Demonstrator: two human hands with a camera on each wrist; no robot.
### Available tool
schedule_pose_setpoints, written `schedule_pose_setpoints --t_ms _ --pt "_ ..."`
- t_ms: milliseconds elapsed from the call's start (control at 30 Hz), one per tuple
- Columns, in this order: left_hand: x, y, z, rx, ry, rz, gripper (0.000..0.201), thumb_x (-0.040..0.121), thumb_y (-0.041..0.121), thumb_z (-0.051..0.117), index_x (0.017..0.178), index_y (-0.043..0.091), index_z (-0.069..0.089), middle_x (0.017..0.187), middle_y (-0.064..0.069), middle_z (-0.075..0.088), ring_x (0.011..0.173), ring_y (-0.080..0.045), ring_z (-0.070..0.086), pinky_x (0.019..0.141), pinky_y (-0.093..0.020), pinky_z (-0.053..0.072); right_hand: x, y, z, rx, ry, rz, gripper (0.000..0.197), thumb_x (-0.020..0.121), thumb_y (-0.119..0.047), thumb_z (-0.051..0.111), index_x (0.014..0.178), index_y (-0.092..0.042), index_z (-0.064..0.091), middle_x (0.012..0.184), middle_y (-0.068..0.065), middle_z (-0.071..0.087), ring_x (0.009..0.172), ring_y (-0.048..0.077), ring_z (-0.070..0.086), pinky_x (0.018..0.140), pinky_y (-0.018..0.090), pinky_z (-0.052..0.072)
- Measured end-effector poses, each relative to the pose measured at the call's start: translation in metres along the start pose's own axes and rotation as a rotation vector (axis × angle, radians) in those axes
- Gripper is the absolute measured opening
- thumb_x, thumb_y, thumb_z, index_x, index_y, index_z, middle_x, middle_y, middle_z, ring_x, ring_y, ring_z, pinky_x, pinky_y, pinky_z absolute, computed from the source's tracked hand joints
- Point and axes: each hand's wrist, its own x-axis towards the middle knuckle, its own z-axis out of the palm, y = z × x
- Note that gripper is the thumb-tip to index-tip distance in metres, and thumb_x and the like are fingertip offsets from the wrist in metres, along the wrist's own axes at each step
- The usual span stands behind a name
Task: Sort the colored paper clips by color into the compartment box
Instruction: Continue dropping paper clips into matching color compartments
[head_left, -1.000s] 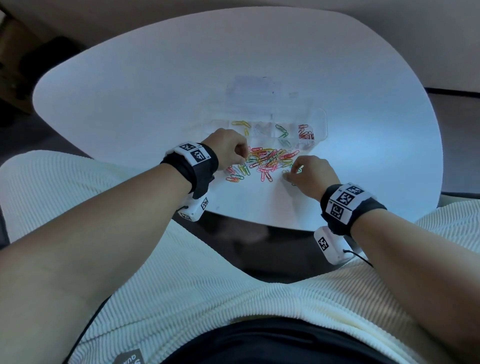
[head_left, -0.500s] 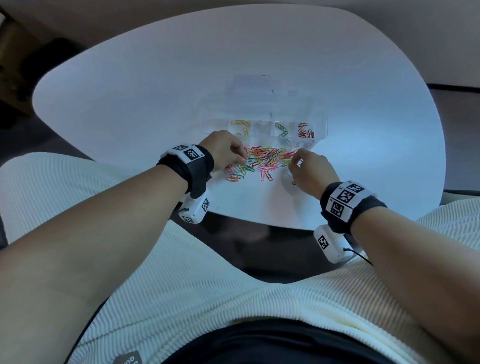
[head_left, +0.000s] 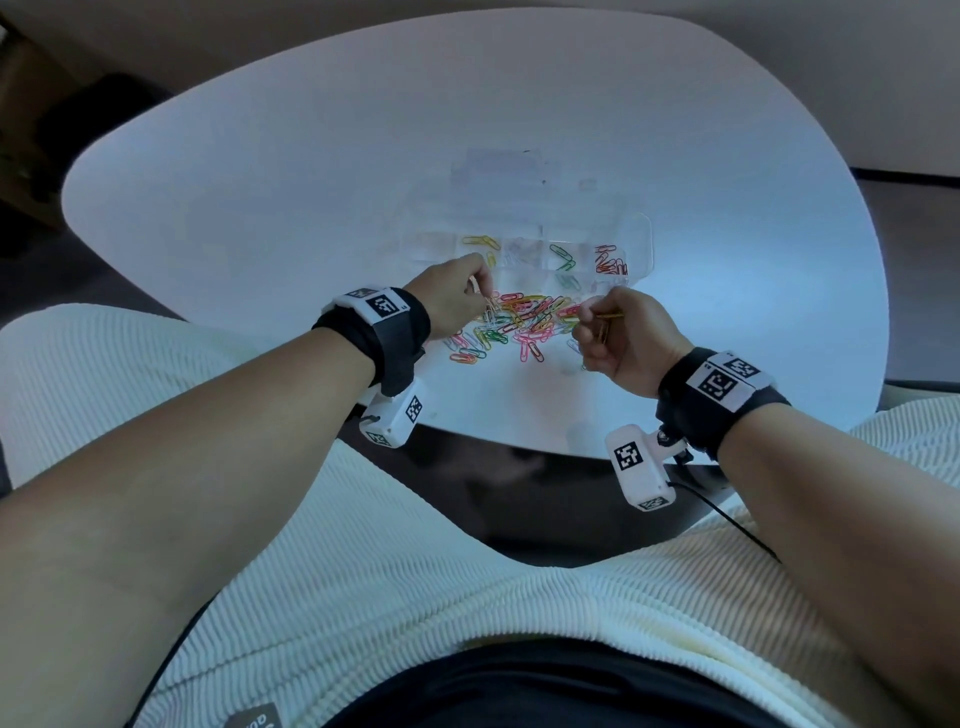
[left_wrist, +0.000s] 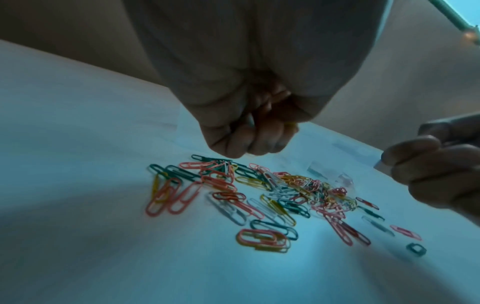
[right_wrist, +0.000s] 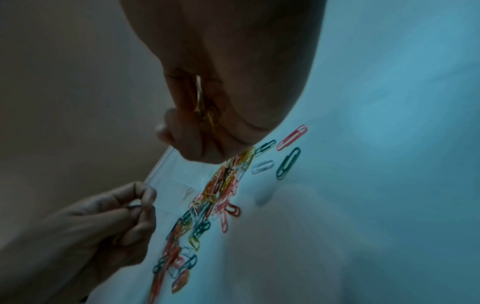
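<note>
A loose pile of mixed coloured paper clips (head_left: 519, 325) (left_wrist: 259, 195) (right_wrist: 221, 185) lies on the white table. Just behind it stands the clear compartment box (head_left: 641, 244), holding yellow clips (head_left: 480, 241), green clips (head_left: 563, 257) and red clips (head_left: 610, 262) in separate cells. My left hand (head_left: 480, 299) (left_wrist: 249, 144) hovers at the pile's left end and pinches pale clips (head_left: 489, 314) that dangle from its fingertips. My right hand (head_left: 589, 322) (right_wrist: 197, 131), raised at the pile's right end, grips yellow clips (head_left: 605, 318) (right_wrist: 210, 117) in curled fingers.
The rounded white table (head_left: 260, 208) extends far beyond the box, its near edge close to my lap. A small dark ring-like piece (left_wrist: 417, 249) lies on the table under my right hand. Single stray clips (right_wrist: 288, 162) lie apart from the pile.
My right hand has lifted off the table at the pile's right end, carrying yellow clips, and moved toward the box. My left hand has risen slightly with clips pinched.
</note>
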Motion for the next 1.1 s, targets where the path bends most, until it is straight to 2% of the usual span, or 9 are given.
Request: schedule_pose_setpoints --t_ms 133,233,300,367,433,500,900,1033,1100 --pt "-0.001 0.003 0.001 0.157 -0.056 -0.038 0.029 0.081 -0.005 0.033 0.075 0.012 0.056 0.065 0.005 0.047 0.056 -0.015 0.04 0.047 -0.022 0.03 0.002 -0.001 0.005 -0.103 0.053 -0.072 0.024 0.088 -0.013 0.04 0.068 -0.01 0.054 0.057 0.002 0.042 0.049 0.016 0.031 0.046 0.024 0.025" --pt "0.003 -0.004 0.006 0.275 -0.055 -0.058 0.016 0.079 0.016 0.049 0.064 0.017 0.054 0.065 -0.002 0.053 0.063 -0.022 0.045 0.056 -0.025 0.035 0.004 0.001 0.011 -0.701 0.234 -0.207 0.026 0.092 -0.022 0.052 0.07 -0.012 0.065 0.052 -0.005 0.042 0.047 0.014 0.036 0.046 0.022 0.032" --pt "0.004 -0.009 0.009 0.369 -0.034 -0.065 0.012 0.076 0.031 0.063 0.072 0.02 0.06 0.072 0.002 0.06 0.069 -0.021 0.054 0.058 -0.025 0.039 0.01 0.005 0.014 -1.023 0.31 -0.314 0.022 0.092 -0.03 0.058 0.081 -0.016 0.071 0.062 -0.008 0.054 0.058 0.013 0.051 0.056 0.023 0.047" --pt "0.005 -0.012 0.011 0.401 -0.019 -0.065 0.019 0.071 0.037 0.071 0.08 0.022 0.063 0.077 0.006 0.061 0.074 -0.019 0.058 0.058 -0.024 0.04 0.016 0.008 0.016 -1.127 0.329 -0.37 0.016 0.091 -0.03 0.061 0.094 -0.021 0.074 0.082 -0.006 0.066 0.073 0.017 0.061 0.073 0.034 0.056" --pt "0.005 -0.013 0.013 0.409 0.001 -0.075 0.024 0.069 0.038 0.074 0.084 0.023 0.063 0.08 0.006 0.061 0.076 -0.019 0.059 0.059 -0.024 0.041 0.022 0.01 0.018 -1.199 0.358 -0.385 0.016 0.09 -0.027 0.062 0.099 -0.025 0.074 0.1 -0.001 0.071 0.085 0.021 0.065 0.081 0.036 0.055" --pt "0.006 -0.013 0.015 0.425 0.014 -0.081 0.024 0.071 0.037 0.075 0.087 0.023 0.064 0.085 0.005 0.062 0.078 -0.021 0.06 0.063 -0.025 0.042 0.027 0.01 0.02 -1.28 0.382 -0.376 0.016 0.089 -0.029 0.064 0.101 -0.028 0.074 0.104 0.001 0.073 0.09 0.023 0.067 0.081 0.031 0.054" --pt "0.006 -0.013 0.016 0.478 0.026 -0.002 0.016 0.077 0.027 0.068 0.091 0.031 0.061 0.076 0.01 0.055 0.073 -0.019 0.054 0.059 -0.025 0.036 0.025 0.008 0.027 -1.398 0.404 -0.331 0.016 0.09 -0.026 0.062 0.101 -0.027 0.074 0.097 0.006 0.07 0.078 0.025 0.06 0.068 0.027 0.044" --pt "0.005 -0.008 0.017 0.56 -0.044 0.09 0.017 0.08 0.029 0.066 0.095 0.036 0.067 0.082 0.01 0.061 0.079 -0.016 0.059 0.069 -0.027 0.048 0.025 0.007 0.021 -1.255 0.387 -0.31 0.009 0.087 -0.028 0.067 0.092 -0.027 0.075 0.095 0.003 0.073 0.075 0.024 0.066 0.073 0.031 0.055" --pt "0.006 -0.005 0.018 0.621 -0.065 0.097 0.017 0.08 0.028 0.067 0.096 0.036 0.068 0.084 0.009 0.06 0.079 -0.017 0.058 0.067 -0.026 0.046 0.022 0.006 0.017 -1.154 0.386 -0.309 0.008 0.086 -0.027 0.069 0.09 -0.026 0.076 0.096 0.001 0.074 0.075 0.022 0.067 0.073 0.033 0.058"
